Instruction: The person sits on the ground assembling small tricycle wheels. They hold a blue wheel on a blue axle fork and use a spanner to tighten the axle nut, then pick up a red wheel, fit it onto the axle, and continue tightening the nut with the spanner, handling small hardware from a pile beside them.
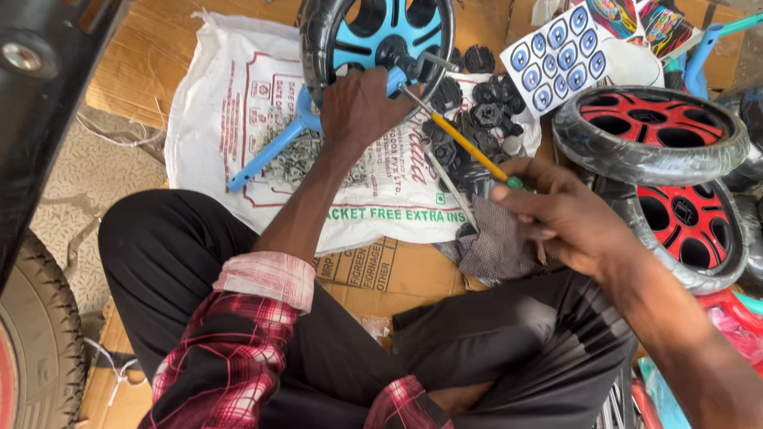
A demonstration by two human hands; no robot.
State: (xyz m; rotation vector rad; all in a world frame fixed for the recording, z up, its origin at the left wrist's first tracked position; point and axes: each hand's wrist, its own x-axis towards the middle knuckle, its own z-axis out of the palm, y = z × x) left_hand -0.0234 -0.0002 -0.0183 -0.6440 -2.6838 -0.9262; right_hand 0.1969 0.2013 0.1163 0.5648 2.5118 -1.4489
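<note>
Flattened cardboard over patterned grey floor, daylight, cluttered w/ parts.

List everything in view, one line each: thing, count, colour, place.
blue wheel: one, black tyre with blue hub, top centre, on a blue frame tube
screwdriver: one, yellow shaft, green handle, tip at the blue hub
red wheels: two, black tyres with red hubs, right
small black parts: a pile, black, on the sack
sack: one, white, printed, under the work
sticker sheet: one, white with blue ovals, top right
cardboard: brown, on the floor
cloth: one, grey, on the lap
left hand: holds the blue wheel
right hand: holds the screwdriver
</note>
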